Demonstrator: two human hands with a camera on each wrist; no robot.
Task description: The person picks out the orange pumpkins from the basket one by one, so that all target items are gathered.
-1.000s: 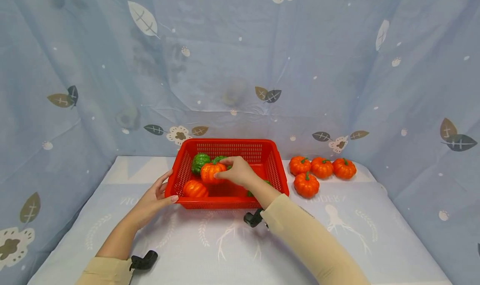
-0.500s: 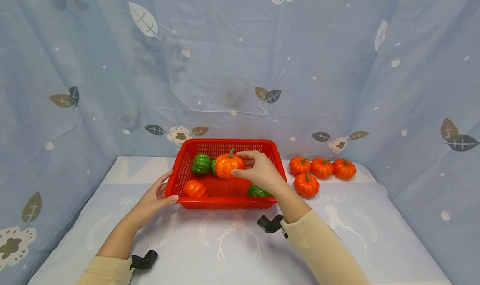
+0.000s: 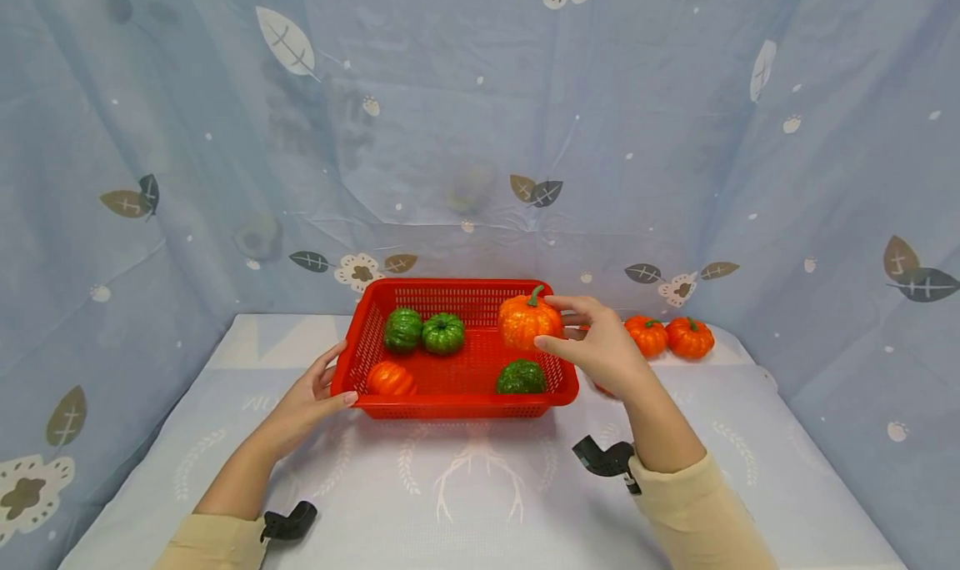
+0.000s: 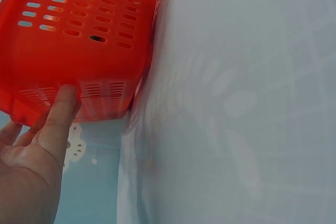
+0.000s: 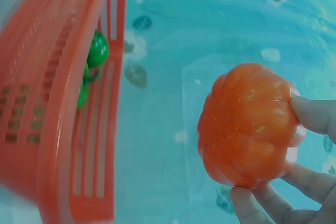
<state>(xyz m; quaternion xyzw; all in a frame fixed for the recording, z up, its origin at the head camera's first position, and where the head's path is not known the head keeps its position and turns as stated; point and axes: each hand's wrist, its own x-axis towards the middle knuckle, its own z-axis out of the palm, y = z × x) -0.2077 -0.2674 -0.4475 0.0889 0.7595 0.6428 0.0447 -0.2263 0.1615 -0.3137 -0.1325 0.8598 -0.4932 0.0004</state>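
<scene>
My right hand (image 3: 609, 349) pinches a small orange pumpkin (image 3: 525, 323) with a green stem between thumb and fingers, over the right end of a red plastic basket (image 3: 457, 401). In the right wrist view the held pumpkin (image 5: 249, 127) appears beside the basket wall. At the basket's front left corner my left hand (image 3: 300, 407) grips the edge, thumb along the front and fingers at the side. Inside the basket lie a green pumpkin (image 3: 402, 330), another green pumpkin (image 3: 444, 334) next to it, an orange pumpkin (image 3: 390, 379) front left and a green pumpkin (image 3: 521, 377) front right.
Right of the basket, an orange pumpkin (image 3: 647, 336) and another orange pumpkin (image 3: 690, 337) stand on the white-covered table (image 3: 480, 495). Two more there are mostly hidden behind my right hand. A patterned blue curtain (image 3: 465, 137) hangs behind and at both sides.
My right hand has carried the orange pumpkin up and rightward from the basket's left half to its right end, uncovering the second green one. My left hand stays at the corner.
</scene>
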